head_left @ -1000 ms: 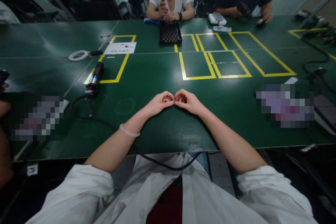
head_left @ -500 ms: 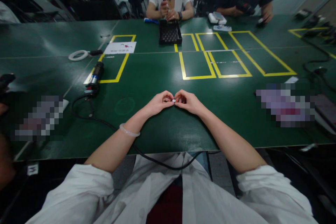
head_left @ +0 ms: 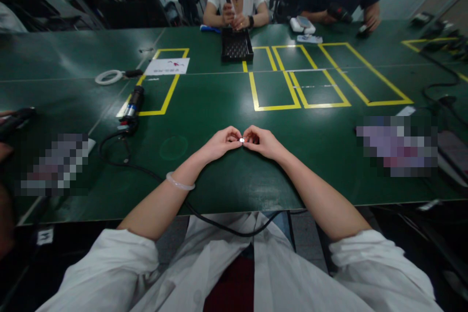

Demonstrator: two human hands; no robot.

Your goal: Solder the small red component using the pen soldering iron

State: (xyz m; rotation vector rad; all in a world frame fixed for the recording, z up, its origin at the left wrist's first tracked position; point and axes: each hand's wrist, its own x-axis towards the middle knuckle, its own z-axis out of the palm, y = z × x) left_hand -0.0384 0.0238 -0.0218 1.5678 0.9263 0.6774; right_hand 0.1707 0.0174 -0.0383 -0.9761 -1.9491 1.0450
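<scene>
Close together over the middle of the green table [head_left: 219, 180], my left hand [head_left: 225, 140] and my right hand [head_left: 260, 141] meet at their fingertips. Between them is a small part [head_left: 242, 140] with a bright white face and a bit of red-orange beside it; its kind is too small to make out. Thumb and fingers of each hand are pinched on it from either side. My curled fingers hide most of the part. A pale bangle [head_left: 180, 183] is around my left wrist.
A black cylindrical tool [head_left: 133, 102] with a cable lies to the left, near a white card [head_left: 167, 66] and a white coil [head_left: 108, 77]. Yellow tape outlines [head_left: 277, 107] mark the table. Across it, a person sits behind a black tray [head_left: 237, 53]. Blurred flat objects lie either side.
My hands stay almost still; the part's white face looks brighter. At the far left, a neighbour's hand and a dark tool have come further into view.
</scene>
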